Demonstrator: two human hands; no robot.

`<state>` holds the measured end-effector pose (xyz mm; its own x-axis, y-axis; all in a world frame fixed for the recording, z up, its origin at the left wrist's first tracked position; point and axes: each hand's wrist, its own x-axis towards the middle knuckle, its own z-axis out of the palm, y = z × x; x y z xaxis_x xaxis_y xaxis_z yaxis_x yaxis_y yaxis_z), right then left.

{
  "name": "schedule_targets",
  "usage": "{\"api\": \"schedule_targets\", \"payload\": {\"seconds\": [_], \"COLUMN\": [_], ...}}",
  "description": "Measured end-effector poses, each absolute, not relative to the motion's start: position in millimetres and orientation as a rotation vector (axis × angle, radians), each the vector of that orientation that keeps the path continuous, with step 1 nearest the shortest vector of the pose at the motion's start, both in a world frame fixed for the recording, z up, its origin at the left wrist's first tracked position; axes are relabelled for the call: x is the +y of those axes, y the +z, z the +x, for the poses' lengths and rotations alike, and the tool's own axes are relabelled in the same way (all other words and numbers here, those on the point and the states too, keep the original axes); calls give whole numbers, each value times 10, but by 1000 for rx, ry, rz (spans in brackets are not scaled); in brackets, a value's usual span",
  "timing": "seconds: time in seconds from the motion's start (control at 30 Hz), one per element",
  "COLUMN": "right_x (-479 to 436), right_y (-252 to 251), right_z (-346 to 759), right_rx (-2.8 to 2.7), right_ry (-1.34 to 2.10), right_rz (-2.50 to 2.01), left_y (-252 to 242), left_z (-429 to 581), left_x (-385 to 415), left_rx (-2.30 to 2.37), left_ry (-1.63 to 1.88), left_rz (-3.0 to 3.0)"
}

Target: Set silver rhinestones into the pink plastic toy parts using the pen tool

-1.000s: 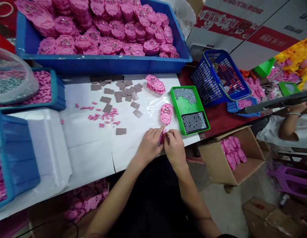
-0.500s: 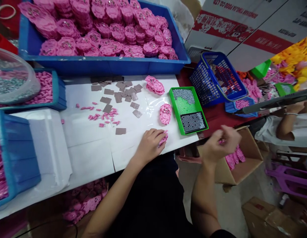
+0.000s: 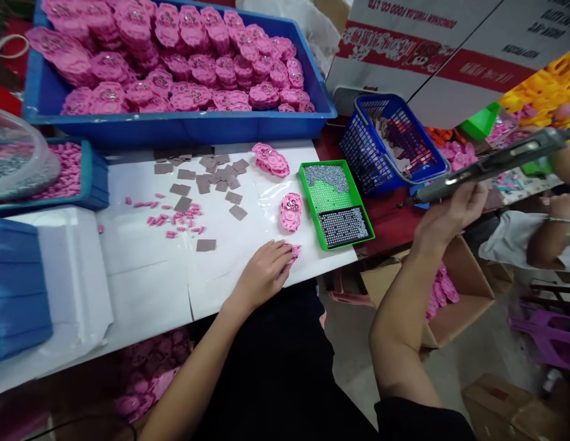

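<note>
My left hand point(image 3: 265, 269) rests at the front of the white table, its fingers closed over a small pink plastic toy part point(image 3: 294, 253) that they mostly hide. Out to the right, my right hand point(image 3: 453, 211) is raised with its fingers curled against a long grey electric screwdriver point(image 3: 491, 165), whose tip points left. A pink toy part with a round grille point(image 3: 291, 212) lies just beyond my left hand. Farther back lies a stack of pink parts point(image 3: 271, 160). Beside them is a green tray point(image 3: 316, 196) of small screws, with a black perforated plate point(image 3: 344, 226) inside.
A long blue bin point(image 3: 197, 130) of pink parts spans the back. Grey plates point(image 3: 205, 184) and small pink pegs point(image 3: 188, 211) are scattered mid-table. A blue basket point(image 3: 368, 147) stands right, above a cardboard box point(image 3: 469, 294). Another person's arm point(image 3: 537, 242) is at far right.
My right hand has moved right and up from above the cardboard box to the screwdriver, which is now tilted more steeply. The left hand keeps its place on the pink part. The view has shifted slightly.
</note>
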<state>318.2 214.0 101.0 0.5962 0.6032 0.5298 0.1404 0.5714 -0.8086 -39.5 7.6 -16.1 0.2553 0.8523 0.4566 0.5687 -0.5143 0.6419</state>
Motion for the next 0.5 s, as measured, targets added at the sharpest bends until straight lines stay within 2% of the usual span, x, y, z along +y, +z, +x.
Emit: {"api": "schedule_targets", "payload": {"seconds": [0.07, 0.27, 0.5], "right_x": [1969, 1308, 774], "right_y": [1031, 1157, 985], "right_z": [2893, 1803, 1379], "right_rx": [-997, -1323, -1245], "right_ry": [346, 1126, 1323], "right_rz": [-863, -615, -687], "left_y": [-138, -85, -79], "left_z": [-399, -283, 68], "left_x": [48, -69, -17], "left_rx": [1321, 1383, 1317], "left_ry": [1107, 1055, 1056], "left_rz": [2122, 1994, 1969]}}
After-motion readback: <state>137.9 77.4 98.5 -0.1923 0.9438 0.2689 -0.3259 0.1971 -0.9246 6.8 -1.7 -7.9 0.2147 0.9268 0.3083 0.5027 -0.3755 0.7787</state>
